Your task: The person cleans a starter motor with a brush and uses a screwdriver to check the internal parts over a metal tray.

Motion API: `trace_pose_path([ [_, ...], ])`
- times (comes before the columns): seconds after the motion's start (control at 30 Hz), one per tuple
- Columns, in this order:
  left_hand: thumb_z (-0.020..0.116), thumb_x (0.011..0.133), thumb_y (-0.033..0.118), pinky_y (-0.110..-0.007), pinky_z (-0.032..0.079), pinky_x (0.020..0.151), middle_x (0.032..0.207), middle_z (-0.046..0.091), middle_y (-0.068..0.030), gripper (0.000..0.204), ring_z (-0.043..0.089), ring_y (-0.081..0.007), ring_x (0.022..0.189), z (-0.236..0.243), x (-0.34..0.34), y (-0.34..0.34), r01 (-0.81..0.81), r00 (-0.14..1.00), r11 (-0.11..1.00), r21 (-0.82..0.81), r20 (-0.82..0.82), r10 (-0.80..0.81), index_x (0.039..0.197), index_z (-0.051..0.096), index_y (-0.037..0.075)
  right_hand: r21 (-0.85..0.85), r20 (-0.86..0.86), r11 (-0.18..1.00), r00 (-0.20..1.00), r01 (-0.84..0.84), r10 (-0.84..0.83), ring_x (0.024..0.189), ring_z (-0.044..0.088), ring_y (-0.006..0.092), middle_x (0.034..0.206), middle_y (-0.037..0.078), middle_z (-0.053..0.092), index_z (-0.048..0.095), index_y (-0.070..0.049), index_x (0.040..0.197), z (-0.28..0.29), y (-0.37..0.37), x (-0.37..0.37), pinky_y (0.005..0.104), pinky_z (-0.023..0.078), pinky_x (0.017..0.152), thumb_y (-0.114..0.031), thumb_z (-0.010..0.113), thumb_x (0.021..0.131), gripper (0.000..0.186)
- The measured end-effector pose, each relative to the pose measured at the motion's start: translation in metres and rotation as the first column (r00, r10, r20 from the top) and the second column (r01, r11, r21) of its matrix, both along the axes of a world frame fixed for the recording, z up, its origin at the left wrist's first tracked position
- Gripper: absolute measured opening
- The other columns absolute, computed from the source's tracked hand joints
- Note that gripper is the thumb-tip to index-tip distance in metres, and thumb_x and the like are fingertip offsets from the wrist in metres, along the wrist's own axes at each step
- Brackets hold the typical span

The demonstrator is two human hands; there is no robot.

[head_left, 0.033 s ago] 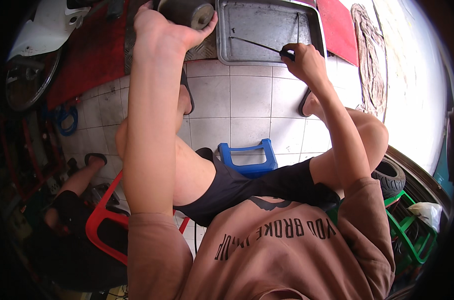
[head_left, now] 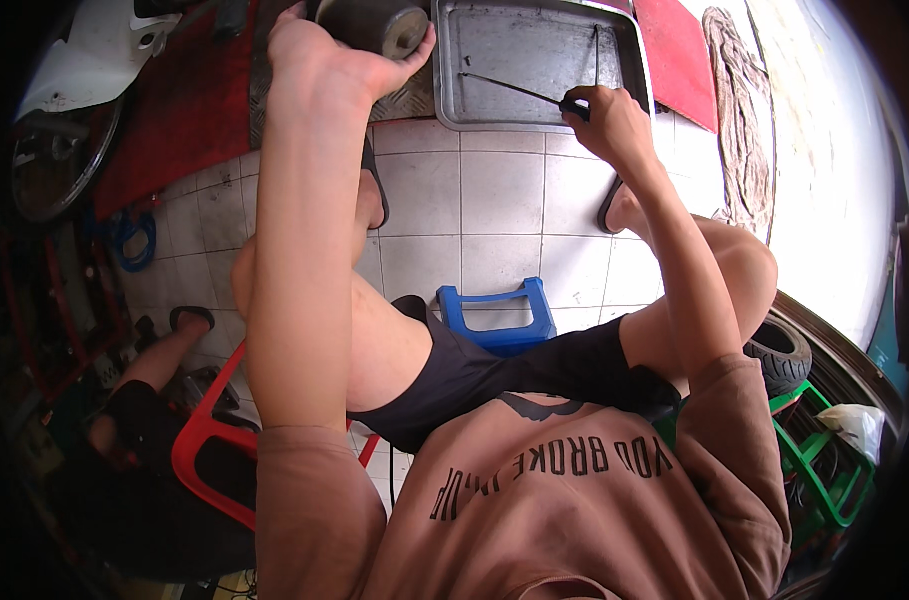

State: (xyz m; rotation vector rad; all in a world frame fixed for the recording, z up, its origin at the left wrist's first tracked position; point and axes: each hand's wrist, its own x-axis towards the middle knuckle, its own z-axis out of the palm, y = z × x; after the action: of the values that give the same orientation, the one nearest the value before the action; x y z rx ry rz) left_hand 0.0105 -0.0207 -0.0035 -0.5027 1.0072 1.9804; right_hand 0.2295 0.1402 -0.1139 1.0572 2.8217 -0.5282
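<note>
My left hand [head_left: 339, 70] reaches to the top edge and grips a dark metal cylinder [head_left: 374, 25], its pale round end with a hole facing me. Part of the cylinder and several of my fingers run out of view. A shallow metal tray [head_left: 537, 122] lies just right of it. Over the tray's near right corner, my right hand [head_left: 609, 120] is closed round the black handle of a screwdriver [head_left: 514, 88]. The long thin shaft points left across the tray. A second thin dark rod [head_left: 597, 55] and a small dark piece [head_left: 465, 62] lie inside the tray.
Red mats [head_left: 189, 110] flank the work area, with a brown rag [head_left: 739, 120] at right. A blue plastic stool [head_left: 496, 345] stands between my legs. A white vehicle panel [head_left: 94, 60], a red chair [head_left: 199, 440], a tyre [head_left: 782, 355] and a green stool [head_left: 824, 480] surround me. Another person's leg [head_left: 154, 365] shows at left.
</note>
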Motion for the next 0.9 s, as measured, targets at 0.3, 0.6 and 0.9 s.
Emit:
trace_pose_path([
  [0.3,0.023,0.098,0.033,-0.059,0.037,0.099,0.131,0.045,-0.0181,0.046,0.047,-0.0350,0.118,0.001,-0.003,-0.005,0.003,1.000,1.000,0.014,0.000,-0.003,0.131,0.042,0.007,-0.011,-0.012,1.000,1.000,-0.012,0.011,0.076,0.068,0.0308,0.079,0.012,0.070,0.073,-0.018,0.099,0.001,0.005,-0.006,0.0393,0.054,0.069,-0.023,0.069,0.080,0.021],
  [0.6,0.024,0.097,0.034,-0.057,0.038,0.098,0.129,0.044,-0.0205,0.047,0.049,-0.0352,0.115,0.002,-0.003,-0.007,-0.020,1.000,1.000,0.004,0.008,0.020,0.130,0.041,0.005,-0.092,-0.035,0.996,0.999,-0.014,0.011,0.068,0.068,0.0249,0.076,0.012,0.070,0.074,-0.013,0.097,0.028,0.025,0.014,0.0340,0.054,0.066,-0.021,0.070,0.077,0.022],
  [0.9,0.041,0.089,0.055,-0.049,0.046,0.087,0.098,0.056,-0.0146,0.056,0.055,-0.0301,0.089,0.013,0.000,-0.009,-0.086,0.996,0.993,0.083,0.045,0.083,0.112,0.052,0.005,-0.319,-0.368,0.947,0.916,0.038,-0.161,0.060,0.058,0.0070,0.067,0.006,0.065,0.066,0.004,0.110,0.091,0.034,0.051,0.0223,0.044,0.057,-0.021,0.072,0.082,0.038],
])
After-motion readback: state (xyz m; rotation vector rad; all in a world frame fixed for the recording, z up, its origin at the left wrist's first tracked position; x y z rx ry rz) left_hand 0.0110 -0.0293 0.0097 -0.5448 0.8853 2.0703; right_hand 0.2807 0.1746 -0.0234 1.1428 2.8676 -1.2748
